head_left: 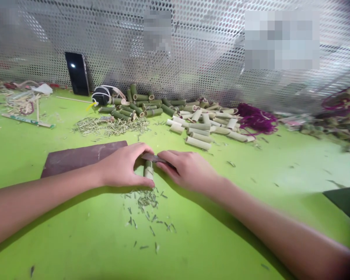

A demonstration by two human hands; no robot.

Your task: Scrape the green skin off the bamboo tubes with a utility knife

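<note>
On green tabletop (251, 217) | left hand (121, 165) grips bamboo tube (148, 172) | right hand (186, 169) holds blade (155, 157)

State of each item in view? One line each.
left hand, gripping the tube
bamboo tube, upright, green and pale patches
right hand, fingers over the blade
dark blade, held across the tube's top
phone, propped on edge, screen dark
perforated metal sheet, standing behind the table
green bamboo tubes, piled
paler bamboo tubes, piled
green shavings, heaped loose
</note>
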